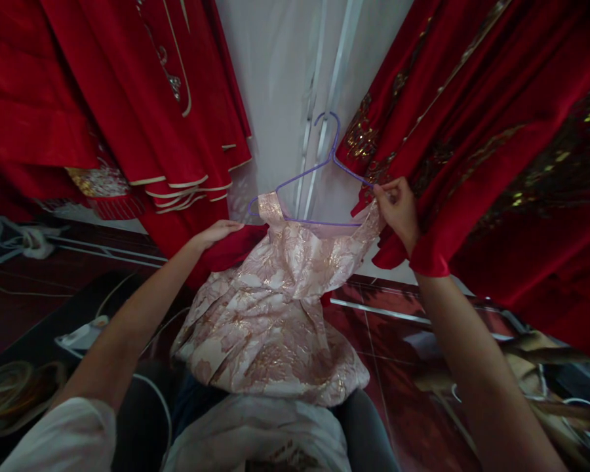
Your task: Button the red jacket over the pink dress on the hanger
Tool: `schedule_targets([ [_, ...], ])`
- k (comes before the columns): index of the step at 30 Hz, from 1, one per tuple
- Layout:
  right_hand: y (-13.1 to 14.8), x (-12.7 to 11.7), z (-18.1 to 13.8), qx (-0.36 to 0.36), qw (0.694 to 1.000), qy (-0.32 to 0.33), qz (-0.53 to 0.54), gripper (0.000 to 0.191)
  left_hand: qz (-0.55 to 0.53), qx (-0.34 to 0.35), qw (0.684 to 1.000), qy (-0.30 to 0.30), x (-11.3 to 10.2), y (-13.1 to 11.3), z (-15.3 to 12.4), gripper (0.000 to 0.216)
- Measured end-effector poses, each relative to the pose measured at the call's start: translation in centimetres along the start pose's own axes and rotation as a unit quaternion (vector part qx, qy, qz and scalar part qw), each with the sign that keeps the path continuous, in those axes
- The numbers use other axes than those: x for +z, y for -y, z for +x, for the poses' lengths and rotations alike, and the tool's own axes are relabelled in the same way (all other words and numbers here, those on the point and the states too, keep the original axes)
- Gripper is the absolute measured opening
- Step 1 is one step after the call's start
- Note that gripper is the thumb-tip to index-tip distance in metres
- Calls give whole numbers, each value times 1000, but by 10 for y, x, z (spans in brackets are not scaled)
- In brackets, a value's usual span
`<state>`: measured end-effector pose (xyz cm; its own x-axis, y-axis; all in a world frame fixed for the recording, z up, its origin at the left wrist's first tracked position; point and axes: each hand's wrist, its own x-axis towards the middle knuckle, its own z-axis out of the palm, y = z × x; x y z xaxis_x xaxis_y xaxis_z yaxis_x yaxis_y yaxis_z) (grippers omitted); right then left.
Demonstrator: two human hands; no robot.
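Between hanging red garments (98, 78), a pink-and-gold brocade dress (280, 301) sits on a thin purple hanger (332, 157). The left hand (216, 233) grips red cloth (233, 250) beside it; the right hand (398, 208) pinches a shoulder strap (370, 221).

- A short white sleeve (61, 439) is worn on the left arm, well behind the grip of the left hand (221, 231); its loose hem is set around the upper arm.
- The left forearm (152, 314) is seen bare from that hem to the grip.
- The right forearm (467, 347) is likewise seen bare, behind the grip of the right hand (396, 210).
- A greyish-white T-shirt (260, 426), softly creased, is shown below and between both grips, with a dark print (285, 457) partly cropped.
- Dark grey trousers (366, 432) are shown below the right-hand grip.
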<state>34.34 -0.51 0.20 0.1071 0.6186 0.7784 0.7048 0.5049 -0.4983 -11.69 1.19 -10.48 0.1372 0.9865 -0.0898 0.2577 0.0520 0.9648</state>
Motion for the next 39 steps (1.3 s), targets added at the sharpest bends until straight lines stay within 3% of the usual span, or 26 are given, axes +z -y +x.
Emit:
schedule_targets([
  [3,-4,1,3,6,1000,0,7,25,-58,34,998,17,-37,-23,-29,35],
  [4,-5,2,4,9,1000,-2,8,26,-41,27,997,60,-45,-30,-42,35],
  [6,-8,3,5,14,1000,-3,12,26,65,-31,975,210,-48,-42,-67,34],
  [8,-9,4,5,20,1000,-2,16,26,159,-92,901,393,-31,-51,-90,29],
  [10,-9,5,5,24,1000,0,18,27,199,-107,832,507,-2,-55,-106,28],
  [12,-9,4,5,20,1000,0,22,27,223,-101,792,560,27,-57,-111,32],
  [14,-8,3,5,9,1000,0,26,28,231,-110,772,582,41,-56,-105,39],
  [16,-8,2,5,1,1000,0,26,28,238,-127,798,539,40,-53,-91,51],
  [20,-7,0,5,6,1000,4,20,26,267,-111,917,275,14,-44,-57,63],
  [23,-5,0,5,12,1000,10,23,24,247,-115,953,129,6,-38,-48,51],
  [25,-4,0,5,13,1000,10,26,24,174,-145,969,101,8,-37,-51,49],
  [28,-3,-1,5,12,999,13,30,24,41,-171,973,152,13,-39,-58,51],
  [31,-3,-1,5,15,999,18,28,25,15,-191,963,188,13,-43,-57,48],
  [34,-4,0,4,18,999,24,36,25,-30,-181,965,186,12,-52,-47,43],
  [36,-4,1,3,19,999,29,40,24,-109,-143,973,145,14,-63,-35,35],
  [39,-3,1,3,20,999,26,28,25,-208,-77,975,13,18,-89,-16,19],
])
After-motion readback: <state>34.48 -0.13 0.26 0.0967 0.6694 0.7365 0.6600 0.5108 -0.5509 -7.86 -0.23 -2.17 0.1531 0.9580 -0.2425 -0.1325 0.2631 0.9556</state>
